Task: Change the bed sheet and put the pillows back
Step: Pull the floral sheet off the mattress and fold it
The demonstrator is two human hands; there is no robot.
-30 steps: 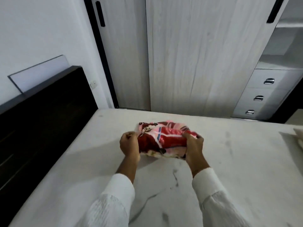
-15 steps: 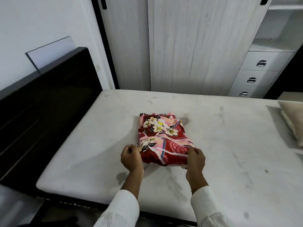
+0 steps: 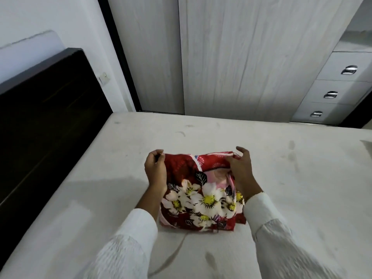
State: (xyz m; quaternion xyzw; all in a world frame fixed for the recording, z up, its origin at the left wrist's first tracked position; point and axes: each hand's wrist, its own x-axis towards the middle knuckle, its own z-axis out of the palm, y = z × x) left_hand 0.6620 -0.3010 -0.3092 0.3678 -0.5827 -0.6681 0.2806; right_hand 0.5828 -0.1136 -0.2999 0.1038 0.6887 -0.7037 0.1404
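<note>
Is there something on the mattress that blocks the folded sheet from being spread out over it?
Nothing visible does. Both hands, left hand and right hand, already pinch the far corners of the folded floral sheet, and the bare mattress around it shows only stains.

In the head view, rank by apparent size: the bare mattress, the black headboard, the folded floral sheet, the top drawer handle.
1. bare mattress
2. black headboard
3. folded floral sheet, though nearness inflates it
4. top drawer handle

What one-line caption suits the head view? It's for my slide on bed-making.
Both hands, left and right, pinch the far corners of a folded floral sheet on the bare mattress.
</note>
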